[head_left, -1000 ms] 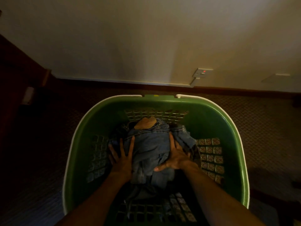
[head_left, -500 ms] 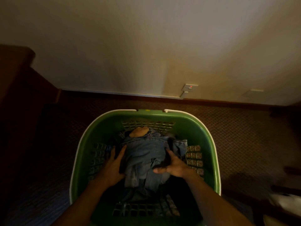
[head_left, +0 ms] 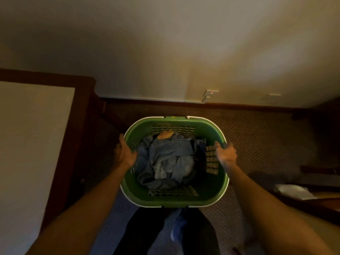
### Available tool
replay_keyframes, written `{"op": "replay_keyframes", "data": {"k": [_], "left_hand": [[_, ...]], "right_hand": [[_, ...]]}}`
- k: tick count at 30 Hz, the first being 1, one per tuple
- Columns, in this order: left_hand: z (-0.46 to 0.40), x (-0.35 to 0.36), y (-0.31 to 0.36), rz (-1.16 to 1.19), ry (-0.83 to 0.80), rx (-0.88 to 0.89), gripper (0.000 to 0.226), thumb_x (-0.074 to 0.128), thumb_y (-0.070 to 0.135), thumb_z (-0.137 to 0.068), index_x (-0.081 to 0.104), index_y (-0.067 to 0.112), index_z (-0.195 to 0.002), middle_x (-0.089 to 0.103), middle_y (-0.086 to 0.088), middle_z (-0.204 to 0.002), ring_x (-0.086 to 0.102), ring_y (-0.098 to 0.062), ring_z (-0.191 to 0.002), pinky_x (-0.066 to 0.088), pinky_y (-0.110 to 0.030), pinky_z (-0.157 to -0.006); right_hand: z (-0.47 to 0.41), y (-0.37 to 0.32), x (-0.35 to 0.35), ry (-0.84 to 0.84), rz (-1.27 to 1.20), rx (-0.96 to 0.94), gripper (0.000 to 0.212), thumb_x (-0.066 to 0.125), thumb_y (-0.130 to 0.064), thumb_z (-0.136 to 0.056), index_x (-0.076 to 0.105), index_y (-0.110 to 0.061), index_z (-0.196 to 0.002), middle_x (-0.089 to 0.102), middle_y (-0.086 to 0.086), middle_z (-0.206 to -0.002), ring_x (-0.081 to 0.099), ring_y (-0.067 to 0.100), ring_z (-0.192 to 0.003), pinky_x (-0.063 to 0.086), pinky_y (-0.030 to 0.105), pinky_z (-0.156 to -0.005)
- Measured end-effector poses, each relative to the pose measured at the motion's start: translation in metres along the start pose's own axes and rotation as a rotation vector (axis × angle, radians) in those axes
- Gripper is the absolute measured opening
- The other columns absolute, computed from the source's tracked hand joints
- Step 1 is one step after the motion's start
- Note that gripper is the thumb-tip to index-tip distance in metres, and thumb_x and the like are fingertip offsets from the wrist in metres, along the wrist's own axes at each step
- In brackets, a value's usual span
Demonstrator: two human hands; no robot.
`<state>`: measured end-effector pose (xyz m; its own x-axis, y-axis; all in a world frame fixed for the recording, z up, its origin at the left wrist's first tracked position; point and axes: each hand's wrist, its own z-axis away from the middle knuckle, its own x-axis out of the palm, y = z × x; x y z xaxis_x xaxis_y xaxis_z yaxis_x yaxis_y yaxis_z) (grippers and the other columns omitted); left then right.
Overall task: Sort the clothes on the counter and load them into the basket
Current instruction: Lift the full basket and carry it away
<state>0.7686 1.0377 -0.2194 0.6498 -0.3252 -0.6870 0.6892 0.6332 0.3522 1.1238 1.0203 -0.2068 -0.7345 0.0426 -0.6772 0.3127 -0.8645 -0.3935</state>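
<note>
**A:** What sits at the centre of the scene?

**B:** A green laundry basket (head_left: pixel 174 199) with a pale rim and slotted walls, seen from above. It stands on a dark patterned carpet (head_left: pixel 257 140), a little way out from the wall.

**A:** Is anything in it?

**B:** Yes. A crumpled heap of blue denim clothes (head_left: pixel 167 159) fills the bottom. At the far end of the heap a small tan piece (head_left: pixel 165 134) shows; I cannot tell what it is.

**A:** Where are the hands?

**B:** One at each side of the basket. The left hand (head_left: pixel 125 153) is at the left rim, palm turned inward and fingers loosely spread; it is blurred, so I cannot tell whether it touches the rim or holds anything. The right hand (head_left: pixel 226 152) is at the right rim with its fingers bent over the edge, seemingly gripping the rim. Both bare forearms reach in from the bottom corners.

**A:** What surrounds the basket?

**B:** To the left is a bench (head_left: pixel 35 144) with a pale top and a dark wooden edge. Behind the basket a cream wall (head_left: pixel 165 52) meets the carpet at a dark skirting board, and a white wall socket (head_left: pixel 209 93) sits low on it. At the right edge lies something pale (head_left: pixel 292 192), too dim to identify. Below the basket, dark and bluish fabric (head_left: pixel 171 232) shows between the forearms.
</note>
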Motion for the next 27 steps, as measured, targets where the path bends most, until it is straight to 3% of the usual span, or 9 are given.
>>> {"op": "replay_keyframes", "data": {"k": [3,8,10,13,16,19,22,23,27], "left_hand": [[-0.006,-0.015,0.005,0.069,-0.015,-0.099,0.079,0.065,0.017,-0.098,0.016,0.013,-0.160,0.047,-0.032,-0.144,0.050,-0.050,-0.129,0.045,-0.053,-0.103],[-0.051,-0.015,-0.009,0.280,-0.099,-0.326,0.090,0.077,0.037,-0.089,0.030,-0.001,-0.155,0.042,-0.028,-0.153,0.049,-0.045,-0.136,0.044,-0.052,-0.110],[-0.060,0.002,-0.022,0.389,-0.176,-0.425,0.077,0.074,0.048,-0.089,0.050,-0.002,-0.142,0.057,-0.028,-0.139,0.061,-0.043,-0.122,0.052,-0.054,-0.102],[-0.060,0.022,-0.022,0.393,-0.071,-0.495,0.081,0.072,0.051,-0.089,0.049,-0.005,-0.142,0.053,-0.028,-0.142,0.057,-0.043,-0.124,0.049,-0.050,-0.105],[-0.064,0.021,-0.015,0.466,-0.029,-0.527,0.088,0.075,0.056,-0.084,0.049,-0.003,-0.143,0.055,-0.025,-0.139,0.060,-0.042,-0.120,0.052,-0.046,-0.098],[-0.068,0.015,-0.012,0.630,-0.185,-0.404,0.090,0.064,0.071,-0.086,0.050,0.006,-0.146,0.060,-0.020,-0.132,0.064,-0.040,-0.113,0.052,-0.044,-0.093],[-0.063,0.012,-0.016,0.749,-0.251,-0.274,0.081,0.034,0.073,-0.098,0.077,0.005,-0.099,0.075,-0.013,-0.083,0.073,-0.024,-0.071,0.063,-0.038,-0.073],[-0.076,0.020,-0.032,0.750,-0.254,-0.296,0.085,0.035,0.083,-0.091,0.077,0.010,-0.098,0.076,-0.013,-0.091,0.074,-0.024,-0.074,0.064,-0.041,-0.075],[-0.121,0.046,-0.099,0.644,-0.082,-0.383,0.136,0.040,0.112,-0.042,0.054,0.022,-0.144,0.056,-0.016,-0.141,0.060,-0.043,-0.121,0.047,-0.064,-0.104]], "right_hand": [[0.006,-0.009,-0.004,0.006,0.090,0.045,0.080,0.055,-0.057,-0.094,0.027,-0.009,-0.151,0.025,0.021,-0.155,0.024,0.042,-0.144,0.029,0.055,-0.114],[-0.019,-0.021,-0.005,0.018,-0.057,0.212,0.098,0.043,-0.074,-0.091,0.008,-0.013,-0.159,0.012,0.023,-0.163,0.017,0.045,-0.148,0.023,0.060,-0.118],[-0.034,-0.010,-0.001,-0.042,-0.106,0.256,0.107,0.038,-0.084,-0.084,0.014,-0.010,-0.158,0.014,0.024,-0.163,0.021,0.048,-0.146,0.024,0.061,-0.118],[-0.056,0.018,0.007,-0.204,-0.235,0.260,0.137,0.042,-0.104,-0.052,0.038,-0.009,-0.151,0.041,0.023,-0.152,0.044,0.046,-0.134,0.033,0.063,-0.113],[-0.073,0.031,0.009,-0.248,-0.248,0.230,0.130,0.045,-0.106,-0.047,0.057,-0.010,-0.134,0.060,0.018,-0.131,0.060,0.039,-0.114,0.044,0.060,-0.105],[-0.079,0.019,0.006,-0.283,-0.254,0.176,0.123,0.044,-0.102,-0.054,0.058,-0.009,-0.134,0.062,0.019,-0.128,0.062,0.035,-0.108,0.047,0.054,-0.105],[-0.070,0.012,-0.003,-0.320,-0.263,0.155,0.123,0.042,-0.101,-0.059,0.052,-0.010,-0.141,0.058,0.020,-0.134,0.061,0.039,-0.114,0.047,0.054,-0.104],[-0.070,0.015,-0.006,-0.322,-0.267,0.175,0.129,0.042,-0.104,-0.053,0.051,-0.010,-0.143,0.057,0.020,-0.137,0.060,0.040,-0.115,0.046,0.056,-0.105],[-0.067,0.037,-0.007,-0.275,-0.182,0.185,0.151,0.030,-0.112,-0.038,0.046,-0.008,-0.146,0.051,0.023,-0.144,0.054,0.043,-0.125,0.040,0.059,-0.110]]}}
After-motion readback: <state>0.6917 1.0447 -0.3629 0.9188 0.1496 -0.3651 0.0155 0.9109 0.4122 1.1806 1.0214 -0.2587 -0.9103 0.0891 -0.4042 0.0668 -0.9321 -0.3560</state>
